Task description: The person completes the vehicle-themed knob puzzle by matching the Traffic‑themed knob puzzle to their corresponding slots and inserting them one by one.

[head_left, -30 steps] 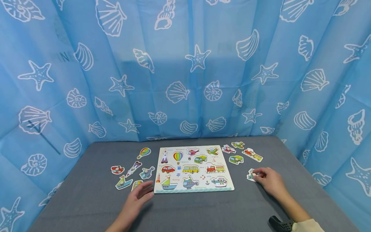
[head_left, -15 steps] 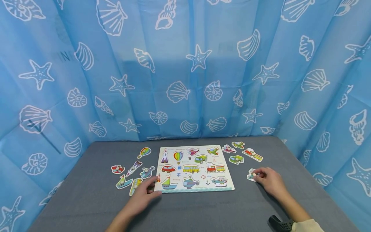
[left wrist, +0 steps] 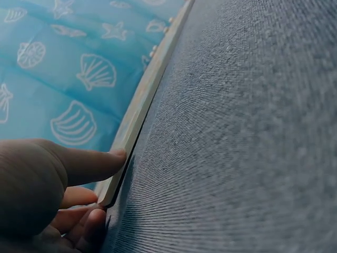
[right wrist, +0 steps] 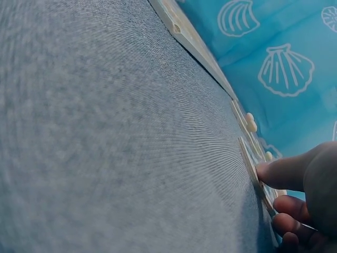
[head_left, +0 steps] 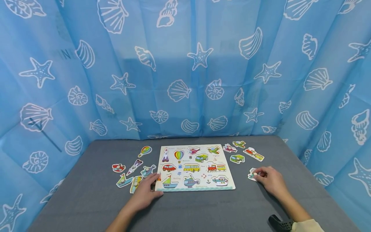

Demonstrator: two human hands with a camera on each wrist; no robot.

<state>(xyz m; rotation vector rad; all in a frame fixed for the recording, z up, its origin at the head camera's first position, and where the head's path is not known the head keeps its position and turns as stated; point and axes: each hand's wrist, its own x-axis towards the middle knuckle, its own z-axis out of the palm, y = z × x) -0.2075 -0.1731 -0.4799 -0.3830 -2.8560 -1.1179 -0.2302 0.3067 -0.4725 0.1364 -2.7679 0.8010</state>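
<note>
A white peg puzzle board [head_left: 185, 174] with printed vehicle pictures lies flat in the middle of the grey table. My left hand [head_left: 144, 194] grips its near left corner. In the left wrist view the thumb [left wrist: 100, 164] presses the front edge, with the other fingers bent at the corner. To the right of the board, my right hand [head_left: 270, 181] pinches the ship piece [head_left: 251, 174], which lies low at the table. The right wrist view shows thumb and fingertips [right wrist: 284, 204] around this piece, hiding part of it.
Left of the board lie loose pieces: balloon [head_left: 145, 150], rocket [head_left: 135, 167], car [head_left: 118, 168], sailboat [head_left: 124, 180], submarine [head_left: 147, 170] and bus [head_left: 135, 184], partly behind the left hand. Helicopter [head_left: 229, 148], plane [head_left: 239, 144], truck [head_left: 237, 158] and train [head_left: 253, 154] lie right. A blue curtain [head_left: 185, 71] hangs behind.
My left hand has moved right from beside the board onto its near left corner, uncovering more of the bus piece. The right hand keeps its place on the ship piece.
</note>
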